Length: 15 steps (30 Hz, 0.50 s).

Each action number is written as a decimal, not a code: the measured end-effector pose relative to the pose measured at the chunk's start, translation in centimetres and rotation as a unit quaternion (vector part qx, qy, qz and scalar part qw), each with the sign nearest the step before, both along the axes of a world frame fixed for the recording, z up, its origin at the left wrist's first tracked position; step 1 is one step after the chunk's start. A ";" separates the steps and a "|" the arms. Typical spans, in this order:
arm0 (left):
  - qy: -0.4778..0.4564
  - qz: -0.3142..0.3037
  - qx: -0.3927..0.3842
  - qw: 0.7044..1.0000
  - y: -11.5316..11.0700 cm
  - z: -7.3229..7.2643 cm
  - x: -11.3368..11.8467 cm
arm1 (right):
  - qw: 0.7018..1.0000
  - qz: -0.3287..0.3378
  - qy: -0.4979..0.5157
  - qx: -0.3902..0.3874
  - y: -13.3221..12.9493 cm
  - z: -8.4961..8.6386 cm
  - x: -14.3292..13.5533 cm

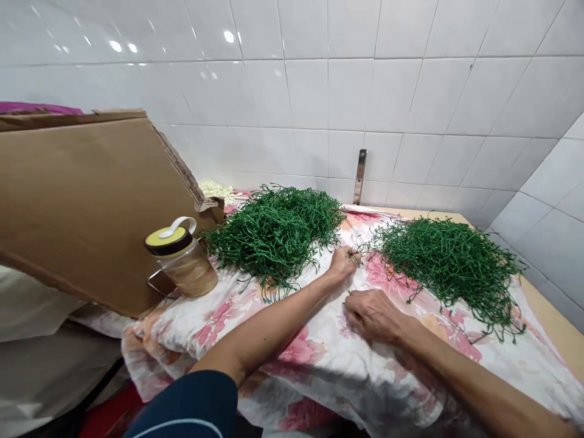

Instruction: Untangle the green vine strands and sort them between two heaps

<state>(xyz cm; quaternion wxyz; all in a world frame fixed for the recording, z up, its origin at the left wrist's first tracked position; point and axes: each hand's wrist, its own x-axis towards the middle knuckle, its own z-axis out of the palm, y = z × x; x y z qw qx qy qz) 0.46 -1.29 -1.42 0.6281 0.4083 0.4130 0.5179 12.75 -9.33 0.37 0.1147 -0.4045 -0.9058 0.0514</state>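
Note:
My left hand (pixel 345 264) is closed in a pinch, with a bit of thin green stem showing at its fingertips. It is between two heaps, just above the flowered cloth. My right hand (pixel 371 313) is nearer to me, its fingers curled in over the cloth; whatever they hold is hidden. To the left lies a large heap of thin green stems (pixel 274 231), wiry, with small curled ends. A second heap of green stems (pixel 451 264) spreads out on the right.
The flowered cloth (pixel 223 316) covers a table against a white tiled wall (pixel 301 91). A jar with a yellow lid (pixel 194 277) stands beside a big cardboard box (pixel 86 201) at left. Pale yellow pieces (pixel 216 190) lie behind, and a metal strip (pixel 360 176) rises at the wall.

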 end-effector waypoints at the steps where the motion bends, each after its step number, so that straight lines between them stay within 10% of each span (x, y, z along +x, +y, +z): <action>1: -0.001 -0.006 0.003 1.000 0.2 0.5 -0.3 | 0.999 0.022 0.030 -0.008 0.0 0.3 0.1; 7: -0.007 -0.099 0.002 0.995 0.6 2.7 -2.2 | 0.955 -0.099 0.280 -0.007 2.0 2.9 3.9; 15: -0.075 -0.152 -0.020 0.985 0.0 2.6 -1.5 | 0.946 -0.086 0.314 -0.005 2.2 3.1 4.8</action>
